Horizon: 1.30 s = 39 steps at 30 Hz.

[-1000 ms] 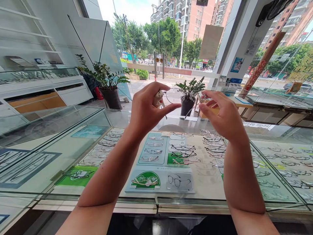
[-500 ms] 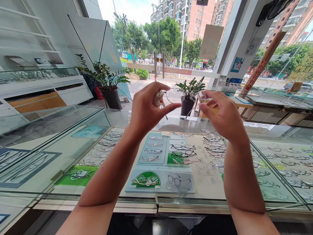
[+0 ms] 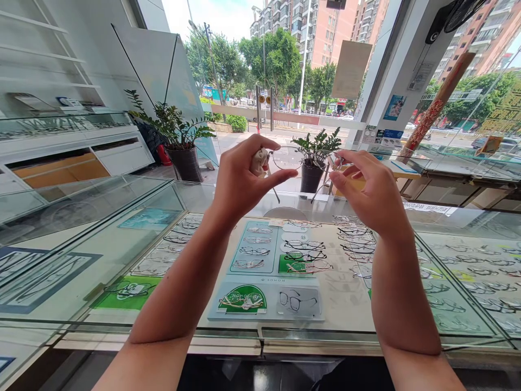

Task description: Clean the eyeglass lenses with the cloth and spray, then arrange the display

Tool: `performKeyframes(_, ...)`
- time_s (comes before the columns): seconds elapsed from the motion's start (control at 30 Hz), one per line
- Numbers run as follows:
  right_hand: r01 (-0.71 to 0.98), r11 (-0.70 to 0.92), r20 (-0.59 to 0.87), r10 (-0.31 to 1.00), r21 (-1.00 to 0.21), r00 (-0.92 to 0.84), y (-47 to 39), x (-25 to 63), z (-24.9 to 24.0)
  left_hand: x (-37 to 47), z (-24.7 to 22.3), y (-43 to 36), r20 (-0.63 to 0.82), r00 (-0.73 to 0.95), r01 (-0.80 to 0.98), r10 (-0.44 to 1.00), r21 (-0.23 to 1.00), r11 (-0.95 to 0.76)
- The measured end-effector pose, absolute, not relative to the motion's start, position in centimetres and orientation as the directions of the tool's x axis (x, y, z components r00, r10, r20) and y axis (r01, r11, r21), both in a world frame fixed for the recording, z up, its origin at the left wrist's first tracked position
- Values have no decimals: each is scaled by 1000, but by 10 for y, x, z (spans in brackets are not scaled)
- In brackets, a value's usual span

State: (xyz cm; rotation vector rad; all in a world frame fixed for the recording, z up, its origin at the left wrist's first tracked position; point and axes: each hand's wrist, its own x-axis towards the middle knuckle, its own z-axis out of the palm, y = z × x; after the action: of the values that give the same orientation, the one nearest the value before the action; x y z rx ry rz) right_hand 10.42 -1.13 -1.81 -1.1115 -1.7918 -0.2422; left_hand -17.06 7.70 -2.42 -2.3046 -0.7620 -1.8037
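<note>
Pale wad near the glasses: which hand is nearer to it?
Left. The left hand holds the pale wad within its curl; the right hand is apart from it, at the glasses' right end.

Both arms (image 3: pixel 175 277) extend forward, raised — left grip (image 3: pixel 242 176), thumb (image 3: pixel 283 176) outstretched, opposite right grip (image 3: pixel 368 187).

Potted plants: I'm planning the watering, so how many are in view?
2: one plant left of the left hand, another plant beyond the held glasses. Others may be hidden.
</note>
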Motion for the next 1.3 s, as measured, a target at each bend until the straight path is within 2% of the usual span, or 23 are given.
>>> performKeyframes(0.67, 751, 589, 810, 572, -299, -127, -2, 113, -24, -165, -27, 66, 967, 193, 519, 164, 41, -854)
performKeyframes(0.87, 746, 629, 893, 436, -218, -107, 0, 109, -24, -169, -27, 78, 981, 144, 476, 133, 50, -878)
performKeyframes(1.03, 785, 602, 946, 317, -145, -68, 0, 97, -24, -170, -31, 94, 988, 103, 469, 117, 56, -882)
performKeyframes(1.3, 824, 563, 964, 250, -68, -91, -1, 91, -24, -167, -34, 95, 985, 82, 477, 150, 94, -874)
